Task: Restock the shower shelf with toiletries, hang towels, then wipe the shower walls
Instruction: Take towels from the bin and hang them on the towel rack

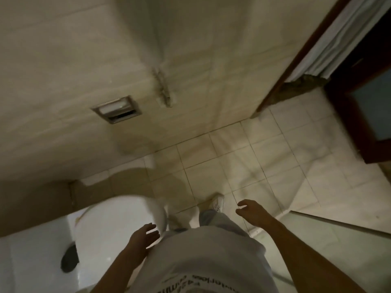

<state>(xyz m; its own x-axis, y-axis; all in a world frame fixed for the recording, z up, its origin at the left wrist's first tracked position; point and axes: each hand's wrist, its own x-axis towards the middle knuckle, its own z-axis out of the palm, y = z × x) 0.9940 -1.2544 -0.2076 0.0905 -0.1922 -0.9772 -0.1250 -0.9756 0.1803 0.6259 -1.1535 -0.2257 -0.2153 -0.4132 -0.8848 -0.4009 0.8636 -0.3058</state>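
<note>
Biggest thing in view is the tiled wall [63, 60], beige, filling the top & left; can't tell if it's a shower wall. It meets a 2nd wall at a corner w/ a chipped, rough patch [164, 89] low down. Below that is the floor [243, 166], pale square tiles, running out to the right. The toilet [118, 218] is at my lower left, white, lid down, w/ a dark round thing [68, 260] on the white top behind it; too blurry to say what. A dark wood door [364, 115] stands at the far right, its frame [296, 66] slanting up beside it. A low kerb [338, 224] runs across the floor at lower right.

My grey shirt [201, 261] fills the bottom middle. Left hand [143, 235] is flat, fingers straight & together, holding nothing, just beside the toilet lid's edge. Right hand [252, 212] hangs over the floor, fingers loosely curled, nothing in it. A metal recessed holder [117, 109] sits in the wall above the toilet. One white shoe [218, 203] pokes out btwn my hands.
</note>
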